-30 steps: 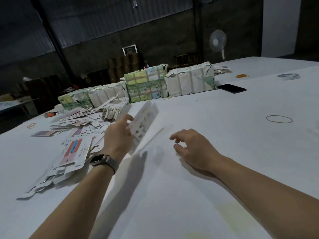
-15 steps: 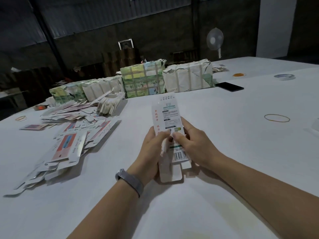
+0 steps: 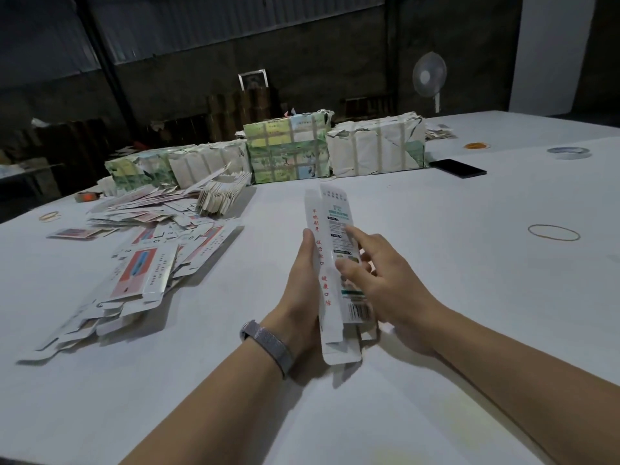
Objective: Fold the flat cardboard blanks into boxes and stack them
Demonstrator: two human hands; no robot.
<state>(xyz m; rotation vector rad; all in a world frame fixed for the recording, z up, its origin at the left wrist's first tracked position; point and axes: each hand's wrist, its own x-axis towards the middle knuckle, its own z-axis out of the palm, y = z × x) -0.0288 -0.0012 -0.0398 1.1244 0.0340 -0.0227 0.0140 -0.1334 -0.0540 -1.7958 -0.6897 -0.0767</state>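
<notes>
Blank (image 3: 330, 263): thin white printed card, long narrow shape, partly folded along a lengthwise crease so two panels meet at an angle. Red characters run down the left panel; green and black print plus a barcode sit on the right panel. A rounded tuck flap shows at the near end.

Position: blank held above the counter (image 3: 436, 263), centre of view, between both hands. Left hand (image 3: 302, 290) lies along the blank's left edge, fingers curled round behind it, thumb tip up at the left panel; this grip is clamped on the card. Right hand (image 3: 379, 280) is on the right panel, thumb pressing the printed face, index finger extended straight along the panel, remaining fingers curled at the far edge, pinching it.

Orientation: long axis runs away from the person, far end raised, near flap end low and close to the counter surface.

Left of the hands: loose heap of flat blanks (image 3: 144, 263), glossy white with red and blue print, fanned and overlapping. Beyond it, paper-wrapped bundles (image 3: 288, 149) strapped with tape, wrappers torn. A rubber band (image 3: 553, 232) lies to the right, well apart.
</notes>
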